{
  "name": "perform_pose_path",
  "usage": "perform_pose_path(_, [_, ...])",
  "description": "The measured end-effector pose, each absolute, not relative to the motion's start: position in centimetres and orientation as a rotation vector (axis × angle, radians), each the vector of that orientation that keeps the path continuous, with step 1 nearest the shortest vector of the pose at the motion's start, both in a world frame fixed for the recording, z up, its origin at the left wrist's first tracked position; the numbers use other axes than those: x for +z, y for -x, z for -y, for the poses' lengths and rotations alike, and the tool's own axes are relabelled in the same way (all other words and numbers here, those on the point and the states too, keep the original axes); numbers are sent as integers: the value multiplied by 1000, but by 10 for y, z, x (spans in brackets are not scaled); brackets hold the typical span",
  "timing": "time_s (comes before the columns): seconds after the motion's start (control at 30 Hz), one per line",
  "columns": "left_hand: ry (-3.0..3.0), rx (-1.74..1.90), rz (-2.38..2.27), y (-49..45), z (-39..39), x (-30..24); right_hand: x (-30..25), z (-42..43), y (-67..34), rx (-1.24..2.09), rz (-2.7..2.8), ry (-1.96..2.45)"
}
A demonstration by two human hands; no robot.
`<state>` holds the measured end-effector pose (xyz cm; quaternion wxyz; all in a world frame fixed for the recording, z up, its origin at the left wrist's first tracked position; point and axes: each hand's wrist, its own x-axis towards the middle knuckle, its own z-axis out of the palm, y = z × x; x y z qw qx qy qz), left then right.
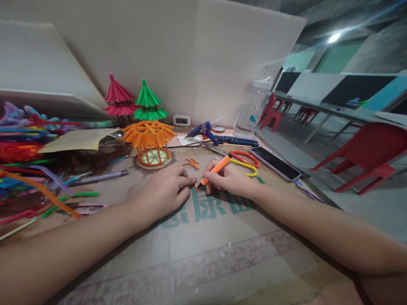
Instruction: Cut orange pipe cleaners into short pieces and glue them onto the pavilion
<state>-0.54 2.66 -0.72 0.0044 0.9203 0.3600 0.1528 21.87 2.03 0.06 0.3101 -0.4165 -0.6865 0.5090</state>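
Note:
My right hand (229, 178) grips an orange marker pen (219, 167), tilted, with its dark tip pointing down at the board. Under that tip is a short orange stick (196, 187), standing out from the fingertips of my left hand (170, 186). The fingers of my left hand are bent together and pinch this stick against the cardboard. Just beyond the hands lie several more short orange sticks (191, 163). Behind my left hand stands a small round pavilion (154, 142) with an orange fuzzy roof, orange posts and a pale base.
Pink (119, 97) and green (149, 101) tiered roofs stand at the back. A blue glue gun (203, 132), scissors (244, 163), pliers (238, 140), a phone (276, 163) and a plastic bottle (249, 114) are to the right. Colourful pipe cleaners (22, 152) crowd the left.

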Motion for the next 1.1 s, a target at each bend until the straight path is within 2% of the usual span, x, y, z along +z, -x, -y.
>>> perform_pose_path(1.1, [-2878, 479, -1129, 5, -25, -6, -1, -20, -221, 1324, 1853, 1095])
